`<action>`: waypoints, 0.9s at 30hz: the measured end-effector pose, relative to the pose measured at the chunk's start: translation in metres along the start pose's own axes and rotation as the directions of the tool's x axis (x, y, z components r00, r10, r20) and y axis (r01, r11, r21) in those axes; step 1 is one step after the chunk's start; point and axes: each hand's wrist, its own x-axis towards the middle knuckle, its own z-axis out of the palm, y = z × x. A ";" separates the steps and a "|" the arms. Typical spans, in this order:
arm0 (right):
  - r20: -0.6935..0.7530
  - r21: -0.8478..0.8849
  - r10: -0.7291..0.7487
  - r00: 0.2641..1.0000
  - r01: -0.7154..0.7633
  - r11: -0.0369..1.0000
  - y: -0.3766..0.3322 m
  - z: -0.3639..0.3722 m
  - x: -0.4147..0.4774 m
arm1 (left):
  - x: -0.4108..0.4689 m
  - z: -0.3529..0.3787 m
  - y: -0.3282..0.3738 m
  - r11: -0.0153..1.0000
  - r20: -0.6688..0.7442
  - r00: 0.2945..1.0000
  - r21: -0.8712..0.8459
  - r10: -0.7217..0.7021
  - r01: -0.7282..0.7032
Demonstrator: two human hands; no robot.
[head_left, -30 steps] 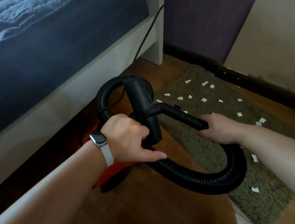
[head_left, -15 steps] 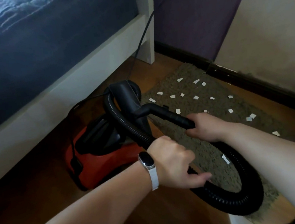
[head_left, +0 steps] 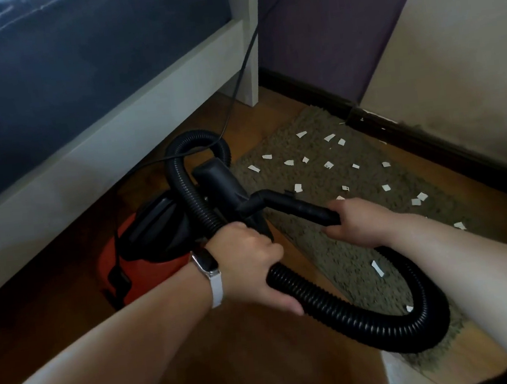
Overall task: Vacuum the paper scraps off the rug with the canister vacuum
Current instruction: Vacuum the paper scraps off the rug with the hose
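Note:
A red and black canister vacuum stands on the wooden floor beside the bed. Its black ribbed hose loops from the canister round to the front right. My left hand, with a white watch on the wrist, grips the hose near the canister. My right hand grips the black handle tube, which ends in a black floor nozzle held up over the canister. Several white paper scraps lie scattered on the shaggy grey-green rug to the right.
A white bed frame with a dark mattress fills the left. The bed's leg stands at the rug's far corner, with a black power cord running down past it. A dark skirting board borders the rug's far side.
My left hand let go of the nozzle and took the hose lower down. The red canister came into sight, and the view shifted a little.

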 end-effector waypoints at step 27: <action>0.100 0.363 -0.017 0.995 -0.021 0.931 -0.024 -0.018 0.006 | -0.039 -0.025 -0.037 0.983 -0.133 0.974 -0.050 -0.183 0.178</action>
